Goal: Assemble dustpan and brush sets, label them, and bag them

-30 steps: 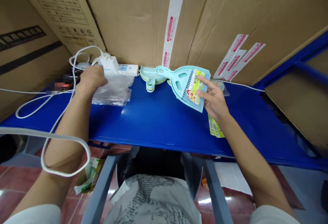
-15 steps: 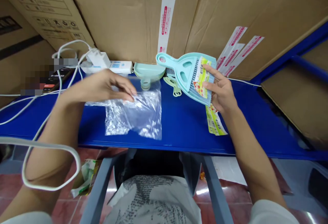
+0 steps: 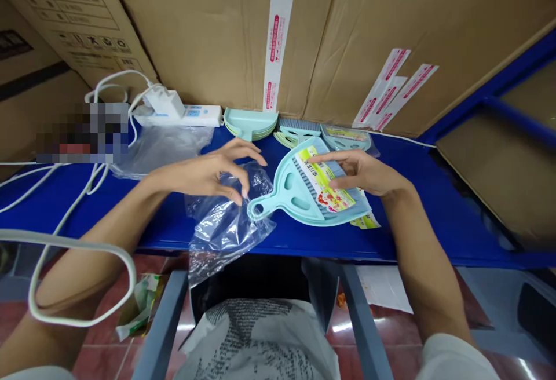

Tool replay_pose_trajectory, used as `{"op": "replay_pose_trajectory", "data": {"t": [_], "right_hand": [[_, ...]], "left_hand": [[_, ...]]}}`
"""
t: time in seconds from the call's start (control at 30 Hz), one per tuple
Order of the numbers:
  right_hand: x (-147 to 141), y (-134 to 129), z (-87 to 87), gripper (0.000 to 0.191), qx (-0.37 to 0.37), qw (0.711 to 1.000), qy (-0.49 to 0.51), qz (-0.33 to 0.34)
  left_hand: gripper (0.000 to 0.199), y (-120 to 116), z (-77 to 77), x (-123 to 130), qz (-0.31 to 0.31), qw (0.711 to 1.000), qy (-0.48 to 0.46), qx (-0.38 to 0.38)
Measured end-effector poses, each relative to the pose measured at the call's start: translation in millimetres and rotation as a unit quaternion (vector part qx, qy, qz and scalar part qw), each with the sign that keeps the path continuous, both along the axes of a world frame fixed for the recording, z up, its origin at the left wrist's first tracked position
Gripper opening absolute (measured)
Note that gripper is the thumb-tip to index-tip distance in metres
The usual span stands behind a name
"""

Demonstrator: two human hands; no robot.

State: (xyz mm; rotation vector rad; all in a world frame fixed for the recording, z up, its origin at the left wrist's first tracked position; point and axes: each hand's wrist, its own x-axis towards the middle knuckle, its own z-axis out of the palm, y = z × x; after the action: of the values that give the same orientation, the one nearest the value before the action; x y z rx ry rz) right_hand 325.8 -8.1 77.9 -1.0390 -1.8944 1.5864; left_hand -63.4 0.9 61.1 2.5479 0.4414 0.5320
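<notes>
My right hand (image 3: 369,172) grips a mint-green dustpan (image 3: 297,216) with its small brush nested in it. A yellow and white printed card (image 3: 324,180) lies across the bristles under my fingers. The dustpan's handle points left, its tip at the mouth of a clear plastic bag (image 3: 226,226). With thumb and forefinger my left hand (image 3: 208,174) pinches the bag's edge, the other fingers spread above. The bag hangs partly over the table's front edge. More printed cards (image 3: 367,220) lie partly hidden beneath the dustpan.
Stacked dustpans (image 3: 249,122), small brushes (image 3: 299,128) and a bagged set (image 3: 347,135) sit along the cardboard at the back of the blue table (image 3: 434,206). Flat clear bags (image 3: 165,145) lie near a power strip (image 3: 202,115). A white cable (image 3: 82,247) loops by my left arm.
The dustpan set has come down and left, its handle now at the bag. My left hand has shifted slightly right, and the bag now hangs over the table's front edge.
</notes>
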Motion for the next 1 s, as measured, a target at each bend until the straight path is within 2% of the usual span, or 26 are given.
{"op": "replay_pose_trajectory", "data": {"t": [0.03,0.13,0.37,0.47,0.6,0.7,0.77,0.83,0.9,0.97,1.0], "right_hand": [[-3.5,-0.4,-1.6,0.067,-0.017,1.0,0.007,0.0],[-15.1,-2.3,-5.6,0.064,-0.054,0.998,0.028,-0.005],[-27.3,-4.4,-11.2,0.063,-0.113,0.993,0.04,0.017],[-38.1,-8.9,-24.2,0.062,-0.122,0.99,0.068,0.02],[-61.5,-18.8,-51.2,0.063,-0.126,0.987,0.095,0.036],[-74.6,-23.8,-65.8,0.064,-0.128,0.982,0.141,0.008],[-77.8,-24.4,-68.6,0.066,-0.124,0.977,0.173,-0.03],[-76.8,-23.0,-66.0,0.069,-0.107,0.97,0.203,-0.078],[-73.3,-20.5,-60.5,0.074,-0.071,0.963,0.229,-0.125],[-69.0,-17.6,-54.6,0.078,-0.02,0.955,0.25,-0.161],[-67.0,-16.2,-52.3,0.079,0.008,0.951,0.256,-0.175]], "left_hand": [[0.003,-2.1,-3.1,4.3,-0.011,1.0,0.003,-0.008],[0.014,-8.7,-8.4,14.3,-0.022,0.999,0.011,-0.027],[0.014,-18.5,-7.9,26.5,-0.023,0.999,-0.008,-0.033],[0.012,-19.3,-16.1,33.5,-0.026,0.999,-0.02,-0.024],[0.007,-14.3,-27.9,38.5,-0.021,0.999,-0.023,-0.024],[0.021,-8.9,-24.8,33.8,-0.002,0.999,-0.039,-0.023],[0.03,-3.7,-16.7,24.5,0.056,0.994,-0.095,-0.01],[0.025,4.1,-7.7,11.0,0.163,0.964,-0.21,0.002],[0.02,14.0,-1.6,-2.9,0.281,0.893,-0.352,-0.015],[0.024,23.0,0.0,-12.1,0.338,0.828,-0.434,-0.104],[0.027,25.9,-0.6,-13.8,0.338,0.811,-0.445,-0.172]]}}
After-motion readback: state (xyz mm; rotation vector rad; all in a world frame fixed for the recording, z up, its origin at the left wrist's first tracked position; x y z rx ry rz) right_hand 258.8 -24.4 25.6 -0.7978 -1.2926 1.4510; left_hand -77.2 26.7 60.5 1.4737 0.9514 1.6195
